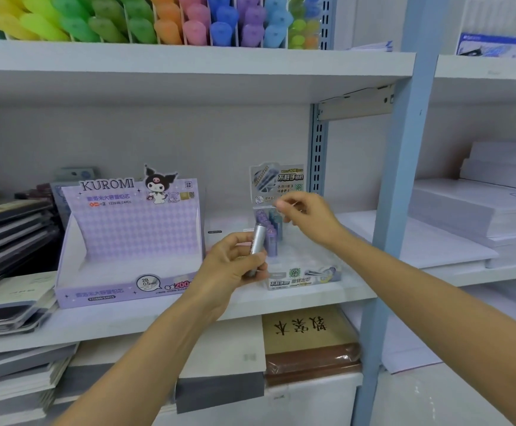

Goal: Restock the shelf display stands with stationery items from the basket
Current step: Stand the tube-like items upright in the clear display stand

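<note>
left hand (235, 267) is gripping a silver tube (258, 239); right hand (309, 216), grip unclear, is hovering over the stand (299, 281); slotting it upright comes next.

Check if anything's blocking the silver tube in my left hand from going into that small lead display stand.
Nothing visible blocks the front of the display stand. The silver tube, gripped by the left hand, is beside the purple tubes filling the rear rows; the right hand hovers above those.
</note>
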Demonstrator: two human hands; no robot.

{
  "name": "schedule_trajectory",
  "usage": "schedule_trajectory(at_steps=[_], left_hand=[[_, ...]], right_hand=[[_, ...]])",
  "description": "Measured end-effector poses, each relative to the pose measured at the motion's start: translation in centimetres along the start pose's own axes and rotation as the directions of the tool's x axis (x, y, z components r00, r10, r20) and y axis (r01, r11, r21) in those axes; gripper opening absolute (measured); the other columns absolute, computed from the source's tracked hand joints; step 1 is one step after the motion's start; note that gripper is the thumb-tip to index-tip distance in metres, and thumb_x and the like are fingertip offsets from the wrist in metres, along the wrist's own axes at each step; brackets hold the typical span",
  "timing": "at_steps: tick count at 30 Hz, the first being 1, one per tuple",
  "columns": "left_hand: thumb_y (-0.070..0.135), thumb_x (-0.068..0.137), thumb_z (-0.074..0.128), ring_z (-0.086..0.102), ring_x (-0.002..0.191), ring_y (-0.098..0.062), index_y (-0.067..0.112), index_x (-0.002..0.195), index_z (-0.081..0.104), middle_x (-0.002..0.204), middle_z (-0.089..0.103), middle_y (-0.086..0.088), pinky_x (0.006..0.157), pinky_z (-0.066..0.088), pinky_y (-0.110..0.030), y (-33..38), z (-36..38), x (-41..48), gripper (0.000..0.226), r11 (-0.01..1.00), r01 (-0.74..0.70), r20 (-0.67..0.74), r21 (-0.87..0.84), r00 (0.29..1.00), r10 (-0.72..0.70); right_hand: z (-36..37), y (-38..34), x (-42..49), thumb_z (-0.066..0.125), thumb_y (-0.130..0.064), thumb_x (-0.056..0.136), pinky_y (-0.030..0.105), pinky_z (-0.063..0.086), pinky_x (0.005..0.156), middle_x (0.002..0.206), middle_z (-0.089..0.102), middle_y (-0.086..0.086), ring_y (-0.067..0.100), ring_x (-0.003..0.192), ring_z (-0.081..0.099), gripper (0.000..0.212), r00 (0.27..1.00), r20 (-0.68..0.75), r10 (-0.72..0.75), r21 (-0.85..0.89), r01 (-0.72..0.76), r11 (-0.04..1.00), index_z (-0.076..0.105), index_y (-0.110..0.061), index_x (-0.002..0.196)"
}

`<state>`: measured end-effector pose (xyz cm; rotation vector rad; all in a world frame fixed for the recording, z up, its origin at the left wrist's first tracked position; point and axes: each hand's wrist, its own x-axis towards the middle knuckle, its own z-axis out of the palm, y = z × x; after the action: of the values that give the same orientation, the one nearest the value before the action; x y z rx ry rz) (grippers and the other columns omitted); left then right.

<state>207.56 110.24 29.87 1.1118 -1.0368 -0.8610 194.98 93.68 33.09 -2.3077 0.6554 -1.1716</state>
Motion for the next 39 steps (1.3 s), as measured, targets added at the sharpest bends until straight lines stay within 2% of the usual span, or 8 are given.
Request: schedule_trajectory(at_steps=[3, 7, 17, 23, 28, 33, 36, 39], left_hand=[[-0.002, 0.087, 0.065, 0.064, 0.065, -0.014, 0.003, 0.117, 0.062, 0.08, 0.066, -0.012, 0.067, 0.057, -0.023, 0.1, 0.3, 0.0, 0.03, 1.0, -0.009, -0.023, 0.025, 1.0, 0.009], [0.001, 0.088, 0.065, 0.066, 0.067, -0.016, 0.005, 0.115, 0.063, 0.083, 0.071, -0.012, 0.065, 0.056, -0.023, 0.4, 0.9, -0.2, 0.028, 1.0, -0.022, -0.052, -0.004, 0.998, 0.022], [0.003, 0.087, 0.066, 0.063, 0.072, -0.014, 0.008, 0.106, 0.067, 0.082, 0.071, -0.003, 0.07, 0.055, -0.023, 1.4, 2.5, -1.5, 0.02, 0.984, -0.168, -0.057, -0.057, 0.985, 0.165], [0.02, 0.09, 0.066, 0.068, 0.081, -0.013, 0.016, 0.105, 0.069, 0.092, 0.074, -0.001, 0.07, 0.053, -0.018, 1.5, 2.8, -1.7, 0.016, 0.958, -0.264, -0.146, 0.116, 0.949, 0.279], [0.016, 0.091, 0.065, 0.069, 0.083, -0.025, 0.009, 0.104, 0.069, 0.091, 0.074, -0.007, 0.074, 0.057, -0.035, 1.4, 3.0, -1.5, 0.016, 0.9, -0.294, -0.07, 0.322, 0.941, 0.332], [0.022, 0.093, 0.063, 0.065, 0.085, -0.014, 0.012, 0.105, 0.069, 0.09, 0.071, 0.0, 0.079, 0.053, -0.026, 0.6, 3.3, -0.9, 0.017, 0.747, -0.349, 0.009, 0.566, 0.909, 0.418], [0.023, 0.095, 0.058, 0.058, 0.1, -0.007, 0.016, 0.121, 0.061, 0.111, 0.066, 0.003, 0.088, 0.044, -0.017, -0.7, 2.7, -1.0, 0.027, 0.56, -0.399, 0.085, 0.726, 0.86, 0.503], [0.035, 0.099, 0.049, 0.036, 0.137, -0.014, 0.02, 0.14, 0.047, 0.144, 0.049, 0.002, 0.113, 0.024, -0.027, -2.6, 1.8, -1.0, 0.044, 0.277, -0.436, 0.31, 0.857, 0.863, 0.4]], right_hand=[[-1.1, -2.0, -1.5, 0.06, -0.024, 0.094, 0.027, 0.053, 0.067, 0.104, 0.068, 0.008, 0.015, 0.074, 0.066, 0.024, 0.986, 0.148, -0.077, 0.341, 0.022, 0.94, 0.065, -0.014, 0.115], [-2.1, -3.0, -3.1, 0.07, -0.012, 0.087, 0.025, 0.052, 0.079, 0.11, 0.065, 0.003, 0.012, 0.085, 0.065, 0.031, 0.937, 0.315, -0.153, 0.275, 0.065, 0.959, 0.066, -0.015, 0.117], [-2.6, -3.4, -5.9, 0.061, -0.006, 0.091, 0.024, 0.055, 0.068, 0.075, 0.068, 0.004, 0.015, 0.068, 0.065, 0.009, 0.979, 0.202, 0.019, 0.55, -0.13, 0.825, 0.062, -0.002, 0.099], [-2.2, -3.9, -6.7, 0.059, -0.014, 0.095, 0.026, 0.054, 0.068, 0.082, 0.069, 0.004, 0.015, 0.072, 0.066, 0.011, 0.971, 0.237, 0.023, 0.486, -0.139, 0.863, 0.063, -0.003, 0.097], [-2.8, -4.8, -6.0, 0.059, -0.023, 0.095, 0.029, 0.054, 0.084, 0.115, 0.065, 0.001, 0.014, 0.103, 0.063, 0.036, 0.99, 0.121, -0.075, 0.363, 0.027, 0.931, 0.055, -0.022, 0.131], [-3.1, -5.0, -5.2, 0.065, -0.014, 0.091, 0.03, 0.053, 0.087, 0.101, 0.065, -0.011, 0.006, 0.094, 0.061, 0.027, 0.966, 0.201, -0.16, 0.209, 0.117, 0.971, 0.067, -0.019, 0.118], [-3.6, -4.0, -4.3, 0.066, -0.008, 0.089, 0.036, 0.055, 0.088, 0.096, 0.067, -0.005, 0.008, 0.089, 0.061, 0.024, 0.998, -0.049, -0.046, 0.252, 0.057, 0.966, 0.068, -0.013, 0.112], [-4.0, -2.3, -2.7, 0.068, -0.003, 0.086, 0.045, 0.053, 0.091, 0.1, 0.068, 0.011, 0.025, 0.094, 0.063, 0.026, 0.96, -0.267, 0.086, 0.247, -0.018, 0.969, 0.068, -0.003, 0.112]])
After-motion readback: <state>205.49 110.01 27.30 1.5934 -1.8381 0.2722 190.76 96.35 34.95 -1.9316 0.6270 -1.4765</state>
